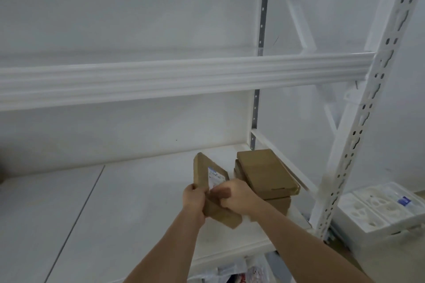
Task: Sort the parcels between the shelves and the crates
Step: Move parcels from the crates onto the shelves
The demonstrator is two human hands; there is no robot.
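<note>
- Left hand and right hand both clamp a flat brown parcel, tilted above the shelf.
- Parcel stack sits at the shelf's right rear corner, just beside the held one.

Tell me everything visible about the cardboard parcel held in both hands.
The flat brown cardboard parcel is rectangular and thin, with a white printed label on its upper face, text too blurred to read. It is held tilted, one corner up, above the white metal shelf. The left hand grips its left edge, the right hand its right side. It sits just left of a stack of similar brown parcels.
</note>
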